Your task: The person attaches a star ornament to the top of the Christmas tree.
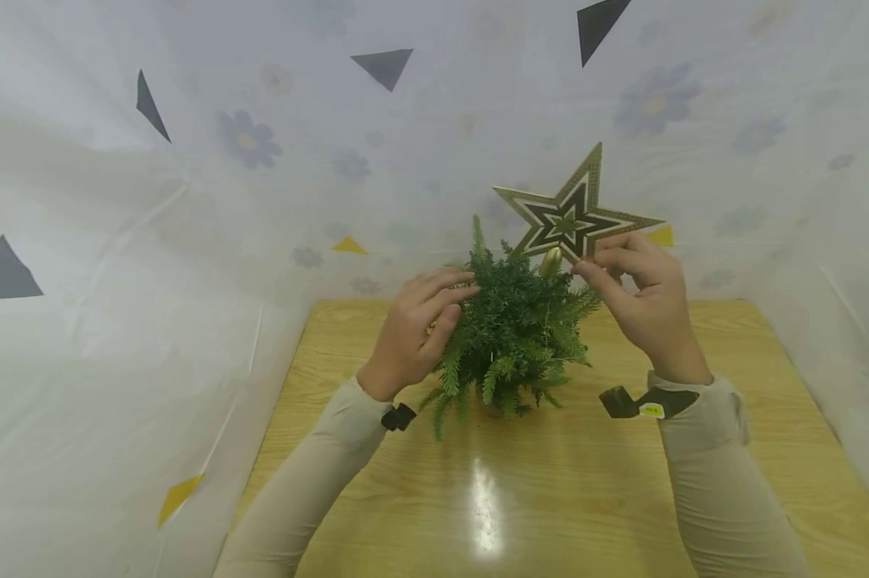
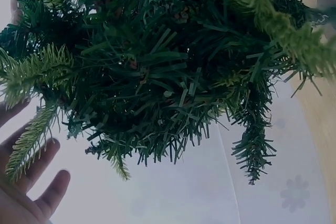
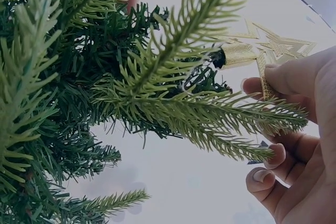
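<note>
A small artificial Christmas tree with green branches stands on the table. My right hand pinches a gold star tree topper by one lower point, between thumb and fingers. The star tilts over the top of the tree. Its hollow gold socket faces a dark branch tip in the right wrist view. My left hand lies at the tree's left side, fingertips among the upper branches. In the left wrist view, its fingers are spread loosely behind the needles.
Beneath the tree is a light wooden table with a glossy reflection. White flower-patterned sheeting encloses its back and sides, with dark and yellow triangles on it. A black wrist camera sits on the right sleeve.
</note>
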`<action>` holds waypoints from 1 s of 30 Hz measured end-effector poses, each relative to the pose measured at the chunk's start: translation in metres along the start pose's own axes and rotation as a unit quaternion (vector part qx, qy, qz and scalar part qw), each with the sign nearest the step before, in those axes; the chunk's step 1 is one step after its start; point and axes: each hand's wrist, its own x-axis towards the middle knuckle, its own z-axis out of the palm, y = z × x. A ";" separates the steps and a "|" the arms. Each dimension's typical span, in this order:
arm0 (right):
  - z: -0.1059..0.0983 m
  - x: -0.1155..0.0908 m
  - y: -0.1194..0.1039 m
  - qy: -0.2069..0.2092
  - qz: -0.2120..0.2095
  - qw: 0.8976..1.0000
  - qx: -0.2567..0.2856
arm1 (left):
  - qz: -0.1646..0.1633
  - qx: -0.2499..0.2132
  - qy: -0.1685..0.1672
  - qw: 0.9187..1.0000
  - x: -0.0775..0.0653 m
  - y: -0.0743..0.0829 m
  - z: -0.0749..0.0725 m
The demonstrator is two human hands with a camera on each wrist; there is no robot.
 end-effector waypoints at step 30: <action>0.007 -0.009 0.001 -0.014 0.003 0.998 -0.057 | 0.028 0.012 -0.134 0.991 -0.001 0.005 0.000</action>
